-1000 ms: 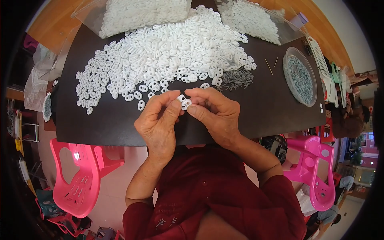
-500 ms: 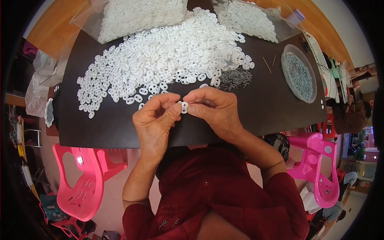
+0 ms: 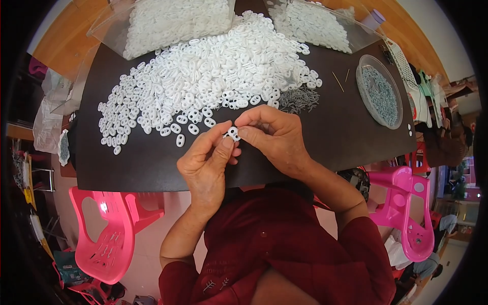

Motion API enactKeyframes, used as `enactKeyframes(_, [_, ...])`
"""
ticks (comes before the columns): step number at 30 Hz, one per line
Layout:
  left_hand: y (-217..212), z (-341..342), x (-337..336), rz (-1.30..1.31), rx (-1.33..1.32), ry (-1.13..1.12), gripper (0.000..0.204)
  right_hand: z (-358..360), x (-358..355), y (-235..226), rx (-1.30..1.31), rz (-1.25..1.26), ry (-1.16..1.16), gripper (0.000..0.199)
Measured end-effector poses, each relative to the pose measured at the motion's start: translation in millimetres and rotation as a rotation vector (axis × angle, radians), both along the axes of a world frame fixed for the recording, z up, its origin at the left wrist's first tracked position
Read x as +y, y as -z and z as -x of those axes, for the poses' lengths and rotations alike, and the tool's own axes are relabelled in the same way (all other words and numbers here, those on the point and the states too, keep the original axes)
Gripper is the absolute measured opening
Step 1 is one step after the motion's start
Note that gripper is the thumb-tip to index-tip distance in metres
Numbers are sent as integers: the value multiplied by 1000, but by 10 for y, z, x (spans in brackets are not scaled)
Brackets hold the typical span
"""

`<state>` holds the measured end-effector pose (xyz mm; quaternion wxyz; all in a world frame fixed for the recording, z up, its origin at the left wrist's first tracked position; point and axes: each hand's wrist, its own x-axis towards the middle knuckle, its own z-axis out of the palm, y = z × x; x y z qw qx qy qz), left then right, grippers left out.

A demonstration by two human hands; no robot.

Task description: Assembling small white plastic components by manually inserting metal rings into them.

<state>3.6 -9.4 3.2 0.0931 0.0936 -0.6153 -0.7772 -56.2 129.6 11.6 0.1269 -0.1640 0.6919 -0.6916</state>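
Observation:
Between my two hands is a small white oval plastic piece with two holes (image 3: 233, 133). My left hand (image 3: 207, 161) pinches it from below with thumb and fingertips. On its right side, the thumb and forefinger of my right hand (image 3: 277, 138) grip the same piece. Whether anything smaller sits in its holes I cannot tell. Beyond my hands spreads a large heap of like white pieces (image 3: 203, 76), with a few loose ones at its near edge. A small pile of grey screws or pins (image 3: 300, 99) lies just past my right hand.
Two clear bins of white parts (image 3: 178, 23) (image 3: 315, 23) stand at the back of the dark table (image 3: 137, 168). To the right are a round clear tub (image 3: 362, 94) of small grey-blue pieces and two thin sticks (image 3: 338, 81). Pink chairs (image 3: 109, 244) (image 3: 417, 239) flank me.
My left hand has shifted slightly right and turned below the white piece. The piece has tilted and moved a little up. My right hand keeps its pinch nearly in place.

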Motion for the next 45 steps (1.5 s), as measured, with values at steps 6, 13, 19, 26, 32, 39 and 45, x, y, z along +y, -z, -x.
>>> enactKeyframes(6, [26, 20, 55, -61, 16, -36, 23, 20, 24, 56, 90, -45, 7, 13])
enactKeyframes(13, [79, 54, 69, -265, 78, -89, 20, -14, -7, 52, 641, -267, 33, 29])
enactKeyframes(19, [-38, 38, 115, -386, 33, -131, 21, -4, -63, 91, 879, -250, 156, 35])
enactKeyframes(26, [24, 7, 62, -306, 43, -79, 19, 12, -8, 87, 885, -262, 133, 34])
enactKeyframes(32, [-17, 17, 74, -344, 71, -101, 19, -45, -66, 37, 826, -243, 119, 33])
enactKeyframes(39, [-6, 27, 43, -302, 44, -92, 18, -25, -56, 43, 899, -245, 151, 37])
enactKeyframes(45, [8, 20, 78, -227, 142, -65, 21, -34, -20, 47, 819, -183, 125, 35])
